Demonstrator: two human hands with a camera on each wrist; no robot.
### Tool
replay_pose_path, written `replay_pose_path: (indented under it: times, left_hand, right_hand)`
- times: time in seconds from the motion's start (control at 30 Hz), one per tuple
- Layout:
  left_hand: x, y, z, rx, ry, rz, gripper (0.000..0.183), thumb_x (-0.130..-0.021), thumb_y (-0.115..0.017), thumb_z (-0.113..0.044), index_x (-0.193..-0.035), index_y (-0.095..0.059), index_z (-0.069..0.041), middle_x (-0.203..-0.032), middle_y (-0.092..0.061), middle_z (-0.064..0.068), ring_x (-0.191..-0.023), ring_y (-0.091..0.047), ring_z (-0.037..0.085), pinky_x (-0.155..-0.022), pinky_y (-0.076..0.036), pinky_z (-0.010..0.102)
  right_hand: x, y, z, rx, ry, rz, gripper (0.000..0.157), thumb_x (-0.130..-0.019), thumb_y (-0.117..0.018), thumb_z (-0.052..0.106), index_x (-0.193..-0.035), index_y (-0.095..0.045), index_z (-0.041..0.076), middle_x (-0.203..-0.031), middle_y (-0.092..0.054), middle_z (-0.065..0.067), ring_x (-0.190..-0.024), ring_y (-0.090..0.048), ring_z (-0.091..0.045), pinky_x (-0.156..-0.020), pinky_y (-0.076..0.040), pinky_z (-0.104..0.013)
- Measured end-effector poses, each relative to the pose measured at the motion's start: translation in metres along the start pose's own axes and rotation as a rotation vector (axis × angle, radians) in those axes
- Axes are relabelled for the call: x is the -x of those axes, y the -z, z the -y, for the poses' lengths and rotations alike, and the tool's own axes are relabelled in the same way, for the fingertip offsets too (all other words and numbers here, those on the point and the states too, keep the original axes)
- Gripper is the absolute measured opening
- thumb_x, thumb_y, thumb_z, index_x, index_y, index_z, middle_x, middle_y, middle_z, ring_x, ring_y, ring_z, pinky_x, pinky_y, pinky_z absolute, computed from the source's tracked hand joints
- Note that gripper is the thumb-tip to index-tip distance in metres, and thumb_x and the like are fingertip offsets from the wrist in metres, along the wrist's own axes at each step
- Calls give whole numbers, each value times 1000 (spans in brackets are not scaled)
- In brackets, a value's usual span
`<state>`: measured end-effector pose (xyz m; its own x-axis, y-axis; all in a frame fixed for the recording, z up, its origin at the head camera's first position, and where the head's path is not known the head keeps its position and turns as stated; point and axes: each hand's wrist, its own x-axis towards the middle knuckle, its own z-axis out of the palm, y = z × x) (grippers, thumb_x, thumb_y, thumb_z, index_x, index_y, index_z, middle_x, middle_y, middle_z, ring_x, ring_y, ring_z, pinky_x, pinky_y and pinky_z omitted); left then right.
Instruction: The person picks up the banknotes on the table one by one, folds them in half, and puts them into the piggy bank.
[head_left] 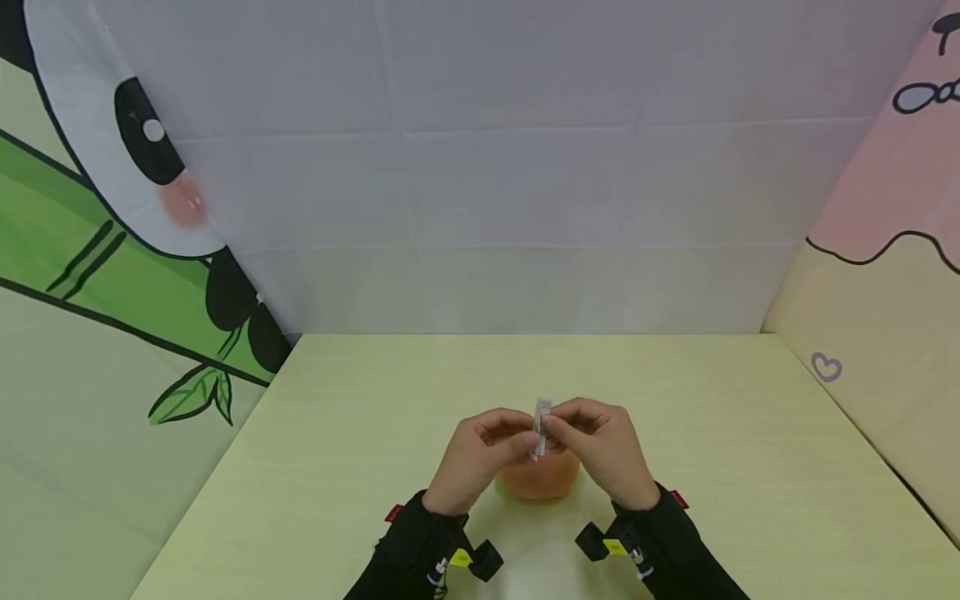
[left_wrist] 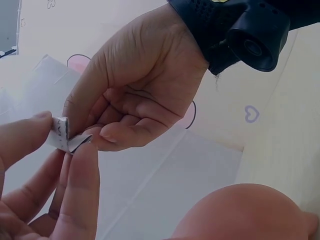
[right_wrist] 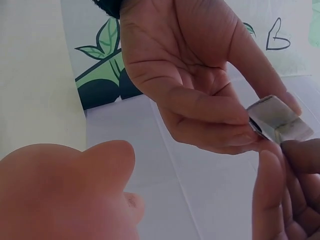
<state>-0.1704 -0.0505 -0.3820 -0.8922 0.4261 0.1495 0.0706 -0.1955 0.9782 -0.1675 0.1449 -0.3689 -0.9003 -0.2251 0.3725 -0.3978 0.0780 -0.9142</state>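
Observation:
In the head view a small folded slip of paper [head_left: 542,417] stands upright between my two hands. My left hand [head_left: 482,458] pinches it from the left between thumb and fingers. From the other side my right hand [head_left: 606,450] pinches it too. Printed marks show on the whitish slip [left_wrist: 61,134] in the left wrist view; its creased, silvery-white face [right_wrist: 275,117] shows in the right wrist view. Just below the hands sits a rounded pinkish-orange piggy bank [head_left: 540,482], its top partly hidden by them. An ear-like bump [right_wrist: 112,162] sticks out from it.
The pale wood-look table [head_left: 375,392] carries the piggy bank. A light grey cloth backdrop [head_left: 510,192] rises behind it, with printed cartoon panels at left [head_left: 142,267] and right [head_left: 862,333]. Each dark sleeve bears a wrist camera.

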Motion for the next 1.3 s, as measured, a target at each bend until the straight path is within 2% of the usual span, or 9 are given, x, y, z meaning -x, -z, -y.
replay_pose_path:
  times: [0.27, 0.5, 0.67, 0.93, 1.13, 1.3]
  left_hand:
    - [0, -2, 1, -11, -32, -15, 34, -91, -70, -14, -116, -62, 8, -95, -69, -6, -81, -68, 5, -73, -57, 23]
    - [0, -2, 4, -29, -49, -38, 31, -90, -71, -13, -114, -65, 6, -97, -69, -4, -81, -68, 7, -72, -58, 24]
    - [-1, -2, 5, -35, -64, -57, 29, -90, -71, -13, -112, -66, 6, -96, -70, -5, -79, -68, 7, -69, -57, 23]
    - [-2, -4, 2, -41, -76, -90, 28, -89, -72, -13, -109, -67, 6, -91, -70, -6, -75, -65, 7, -66, -56, 22]
    - [-1, -5, 0, -41, -76, -100, 26, -89, -71, -11, -109, -67, 7, -90, -70, -8, -74, -65, 7, -66, -56, 23]
    - [-1, -4, 0, -30, -80, -94, 27, -89, -72, -10, -108, -67, 8, -92, -71, -8, -75, -66, 6, -68, -57, 22]
  right_hand:
    - [0, -1, 0, 19, -42, 10, 14, -93, -67, 9, -96, -73, -2, -78, -71, 8, -66, -68, -12, -64, -58, -30]
    - [0, -1, -1, 15, -41, 25, 16, -93, -66, 10, -100, -74, -2, -80, -72, 10, -68, -68, -11, -65, -58, -30]
    - [0, 0, 1, -12, -15, 55, 18, -94, -64, 10, -103, -73, -3, -83, -72, 9, -72, -68, -11, -66, -58, -30]
    - [0, 2, 2, -27, 56, 100, 23, -101, -53, 8, -105, -71, -4, -86, -71, 5, -77, -68, -11, -71, -59, -30]
    - [1, 1, 3, -4, 69, 83, 19, -97, -59, 7, -109, -72, -2, -88, -71, 3, -76, -68, -14, -70, -58, -31]
    - [1, -1, 2, -36, 62, 70, 19, -93, -64, 5, -109, -72, -4, -89, -70, 5, -74, -67, -14, -69, -59, -31]
